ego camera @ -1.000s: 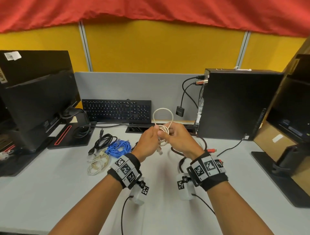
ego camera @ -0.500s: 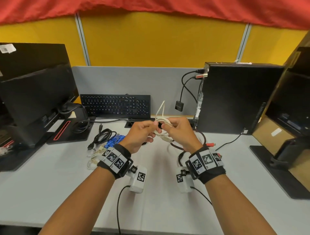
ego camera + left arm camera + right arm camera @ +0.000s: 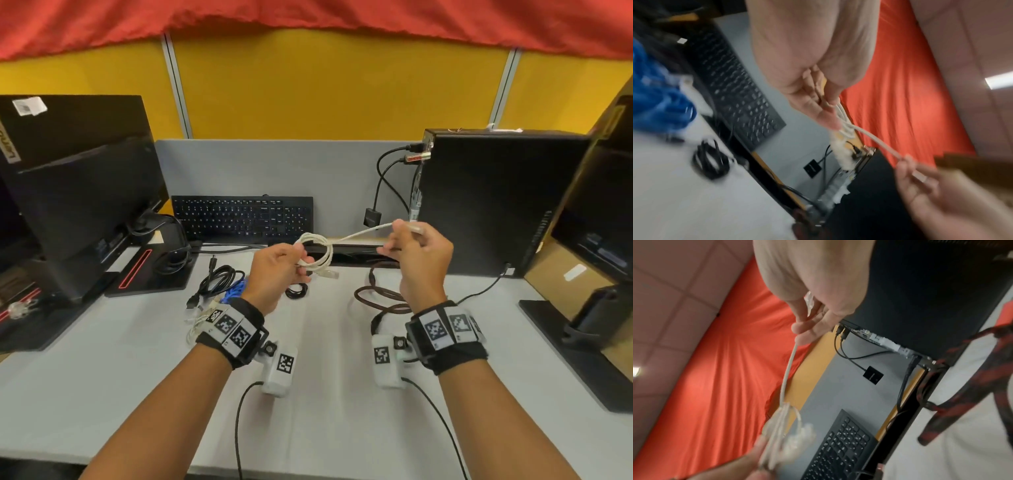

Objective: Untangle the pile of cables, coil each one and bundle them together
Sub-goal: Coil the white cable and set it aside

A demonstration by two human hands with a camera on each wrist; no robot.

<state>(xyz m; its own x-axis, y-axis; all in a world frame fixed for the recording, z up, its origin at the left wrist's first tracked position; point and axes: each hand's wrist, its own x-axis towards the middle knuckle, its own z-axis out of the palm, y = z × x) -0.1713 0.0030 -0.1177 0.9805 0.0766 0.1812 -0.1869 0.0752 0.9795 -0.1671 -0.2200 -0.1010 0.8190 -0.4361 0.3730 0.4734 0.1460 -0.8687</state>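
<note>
The left hand point(image 3: 274, 274) holds a small coil of white cable point(image 3: 317, 251) up in the air over the grey desk point(image 3: 102, 377). Its fingers are curled tight round the loops. 1 clear plug at the end of the cable hangs just below the coil. The right hand point(image 3: 419, 255) pinches the other end of the same white cable between thumb and fingers. The bit of cable between the 2 hands is pulled out straight. It runs up and to the right from the coil. The 2 hands are apart, with open air between them.

Under the left hand and to its left, more cables lie on the desk. There is a black cable point(image 3: 219, 279) in a loose coil, a blue cable point(image 3: 234, 293) just beside it, and another white cable point(image 3: 198, 322) near the left wrist. A small black coil point(image 3: 296, 291) sits just under the left hand. A brown cable point(image 3: 380, 298) lies in loops under the right hand.

A black keyboard point(image 3: 241, 219) leans against the grey back wall, behind the hands. A black computer box point(image 3: 493, 202) stands close behind the right hand. A monitor point(image 3: 78, 192) stands on the left side and another monitor point(image 3: 596, 219) on the right edge. The near part of the desk, toward its front edge, shows bare grey between the arms.
</note>
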